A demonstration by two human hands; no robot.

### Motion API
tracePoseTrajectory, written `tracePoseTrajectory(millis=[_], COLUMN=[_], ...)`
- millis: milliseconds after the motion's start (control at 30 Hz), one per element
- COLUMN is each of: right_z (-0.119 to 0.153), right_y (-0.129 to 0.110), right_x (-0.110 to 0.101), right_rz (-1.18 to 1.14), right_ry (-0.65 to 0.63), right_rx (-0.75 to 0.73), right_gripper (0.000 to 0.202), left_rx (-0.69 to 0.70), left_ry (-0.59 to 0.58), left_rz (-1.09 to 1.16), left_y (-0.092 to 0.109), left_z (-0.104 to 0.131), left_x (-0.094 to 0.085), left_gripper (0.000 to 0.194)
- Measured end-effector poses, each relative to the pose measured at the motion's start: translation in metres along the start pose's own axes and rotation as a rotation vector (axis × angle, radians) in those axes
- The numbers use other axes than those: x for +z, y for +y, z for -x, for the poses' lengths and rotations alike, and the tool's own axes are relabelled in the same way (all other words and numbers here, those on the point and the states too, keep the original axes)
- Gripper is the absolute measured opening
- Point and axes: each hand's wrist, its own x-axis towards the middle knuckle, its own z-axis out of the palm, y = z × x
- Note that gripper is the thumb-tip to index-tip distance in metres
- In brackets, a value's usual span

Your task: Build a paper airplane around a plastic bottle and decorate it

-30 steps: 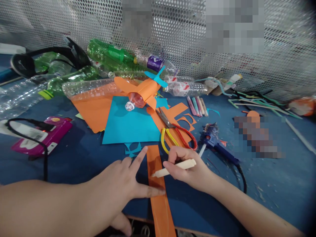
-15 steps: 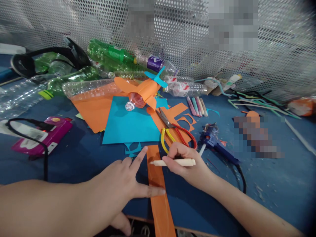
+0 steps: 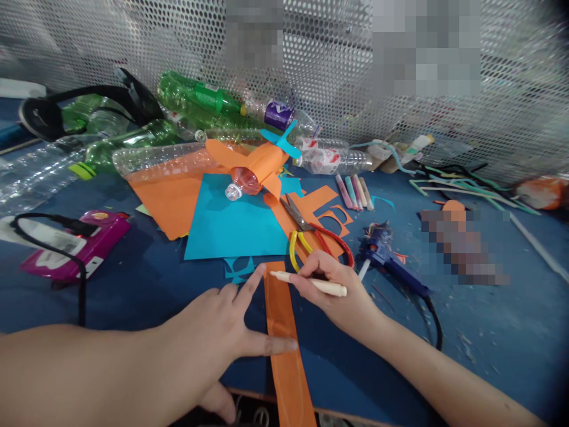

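Observation:
An orange paper strip (image 3: 284,373) runs from the table's front edge up to the blue sheet, with faint pale lines drawn on it. My left hand (image 3: 217,326) is open, its fingers spread, two fingertips pressing on the strip. In my right hand (image 3: 333,284) is a cream-coloured marker (image 3: 326,287), pinched between thumb and fingers, its tip at the strip's far end. Just beyond that hand lie scissors (image 3: 306,225) with yellow and red handles. Behind the strip, a plastic bottle wrapped in orange paper (image 3: 258,166), with paper wings and a blue propeller shape, rests on the blue sheet (image 3: 235,231).
A blue glue gun (image 3: 386,255) lies to the right, its cable trailing forward. At the left is a purple power strip (image 3: 84,243). Plastic bottles (image 3: 200,95) and a black headset-like object (image 3: 89,98) line the back; capped markers (image 3: 353,191) lie behind the scissors.
My right hand has shifted the marker tip up the strip to its far end, tilting the marker. My left hand has stayed in place.

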Motion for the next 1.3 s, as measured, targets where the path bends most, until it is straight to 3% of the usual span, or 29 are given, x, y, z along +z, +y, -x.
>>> tracePoseTrajectory(millis=[233, 767, 1300], right_z=[0.001, 0.003, 0.0], right_y=[0.002, 0.002, 0.001], right_x=[0.001, 0.0, -0.005], right_rz=[0.022, 0.035, 0.002], right_ry=[0.049, 0.103, 0.103], right_rx=[-0.001, -0.026, -0.074], right_gripper=[0.027, 0.025, 0.027], left_rx=[-0.019, 0.006, -0.011], left_ry=[0.023, -0.032, -0.012], left_rz=[-0.015, -0.02, -0.021], left_y=[-0.002, 0.003, 0.002], left_z=[0.001, 0.002, 0.001], left_x=[0.003, -0.008, -0.002], left_gripper=[0.103, 0.102, 0.105])
